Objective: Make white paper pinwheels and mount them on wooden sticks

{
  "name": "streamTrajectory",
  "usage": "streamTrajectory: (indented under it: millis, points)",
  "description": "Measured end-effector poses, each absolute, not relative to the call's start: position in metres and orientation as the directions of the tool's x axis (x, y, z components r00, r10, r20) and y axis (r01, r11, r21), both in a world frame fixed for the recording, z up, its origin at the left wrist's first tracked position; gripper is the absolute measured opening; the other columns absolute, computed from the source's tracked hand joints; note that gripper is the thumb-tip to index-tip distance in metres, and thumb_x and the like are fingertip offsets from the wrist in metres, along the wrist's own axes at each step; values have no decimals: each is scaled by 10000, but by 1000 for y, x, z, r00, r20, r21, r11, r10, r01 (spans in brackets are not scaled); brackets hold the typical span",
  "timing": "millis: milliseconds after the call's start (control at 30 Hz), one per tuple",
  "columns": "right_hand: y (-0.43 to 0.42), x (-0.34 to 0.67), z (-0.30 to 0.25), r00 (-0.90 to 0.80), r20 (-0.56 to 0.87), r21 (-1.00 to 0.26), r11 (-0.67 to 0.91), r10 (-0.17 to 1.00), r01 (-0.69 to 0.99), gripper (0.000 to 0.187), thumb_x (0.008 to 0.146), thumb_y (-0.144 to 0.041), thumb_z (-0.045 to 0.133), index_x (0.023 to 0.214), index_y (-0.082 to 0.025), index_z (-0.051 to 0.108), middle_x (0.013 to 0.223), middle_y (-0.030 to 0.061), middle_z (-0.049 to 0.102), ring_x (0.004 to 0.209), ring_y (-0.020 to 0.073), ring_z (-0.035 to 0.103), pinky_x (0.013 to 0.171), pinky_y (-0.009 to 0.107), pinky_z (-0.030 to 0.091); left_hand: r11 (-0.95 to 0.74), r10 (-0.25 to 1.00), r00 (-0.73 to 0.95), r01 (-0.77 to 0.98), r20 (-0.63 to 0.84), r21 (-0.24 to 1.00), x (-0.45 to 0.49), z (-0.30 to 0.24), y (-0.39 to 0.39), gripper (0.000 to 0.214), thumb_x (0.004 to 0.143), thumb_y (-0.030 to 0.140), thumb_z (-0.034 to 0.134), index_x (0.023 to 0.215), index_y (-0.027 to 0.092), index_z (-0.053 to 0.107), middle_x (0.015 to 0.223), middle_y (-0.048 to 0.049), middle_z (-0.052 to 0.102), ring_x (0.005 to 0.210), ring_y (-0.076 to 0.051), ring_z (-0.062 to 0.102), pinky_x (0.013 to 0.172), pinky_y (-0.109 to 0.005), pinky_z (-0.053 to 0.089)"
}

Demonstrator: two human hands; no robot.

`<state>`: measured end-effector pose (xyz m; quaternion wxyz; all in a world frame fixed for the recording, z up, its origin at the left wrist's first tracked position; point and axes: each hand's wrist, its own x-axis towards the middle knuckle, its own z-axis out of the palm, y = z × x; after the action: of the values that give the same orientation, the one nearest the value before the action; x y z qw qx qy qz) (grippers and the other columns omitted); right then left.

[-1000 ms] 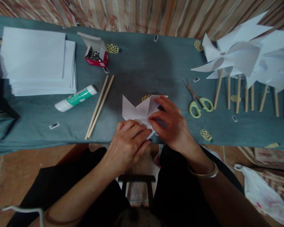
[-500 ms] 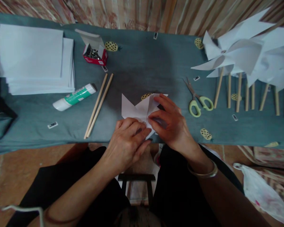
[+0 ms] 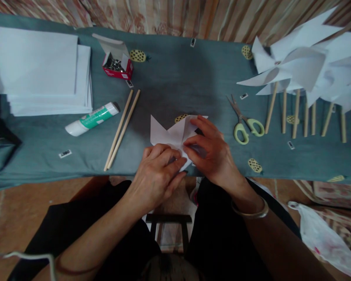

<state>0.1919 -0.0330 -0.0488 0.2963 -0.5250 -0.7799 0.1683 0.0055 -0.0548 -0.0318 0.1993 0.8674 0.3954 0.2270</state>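
Note:
A white paper pinwheel (image 3: pixel 168 135), cut and partly folded, lies at the table's front edge between my hands. My left hand (image 3: pixel 155 171) presses and pinches its lower left part, with the fingers curled over the paper's centre. From the right, my right hand (image 3: pixel 212 150) grips a bent flap, thumb and fingers closed near the middle. Both sets of fingertips nearly meet, and they hide the pinwheel's centre. Two wooden sticks (image 3: pixel 123 130) lie left of my left hand. Green-handled scissors (image 3: pixel 245 123) rest to the right of my right hand.
A stack of white paper (image 3: pixel 43 64) lies at the left, with a glue stick (image 3: pixel 92 119) below it. An open red box (image 3: pixel 117 66) holds small metal pins. Several finished pinwheels (image 3: pixel 302 64) on sticks lie at the right on the green tablecloth (image 3: pixel 175 86).
Almost nothing differs. Both hands keep their hold on the paper pinwheel, and the whole view has shifted very slightly.

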Motion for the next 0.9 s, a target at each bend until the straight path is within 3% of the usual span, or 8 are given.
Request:
streamTrajectory:
  millis: [300, 467, 900]
  points:
    - [-33, 192, -48, -277, 292, -582, 400, 915, 708, 69, 834, -195, 605, 857, -247, 643, 1364, 38, 544, 1366, 259, 418, 1127, 447, 348, -589, 785, 590, 614, 190, 525, 5, -31, -56, 231, 892, 256, 577, 1079, 155, 667, 1036, -91, 668, 998, -258, 511, 784, -413, 378]
    - [-33, 191, -48, -261, 301, -612, 396, 917, 684, 111, 825, -188, 612, 874, -284, 635, 1370, -22, 530, 1371, 248, 411, 1128, 464, 349, -593, 782, 594, 612, 191, 524, 5, -31, -55, 224, 887, 246, 585, 1069, 147, 670, 1028, -88, 668, 993, -257, 506, 782, -408, 373]
    - [-34, 190, -46, -314, 298, -548, 431, 901, 717, 111, 860, -189, 594, 850, -251, 686, 1398, 19, 513, 1370, 264, 411, 1115, 464, 366, -591, 782, 595, 612, 186, 526, 5, -31, -55, 227, 887, 242, 578, 1078, 154, 663, 1037, -92, 667, 996, -256, 505, 801, -412, 376]
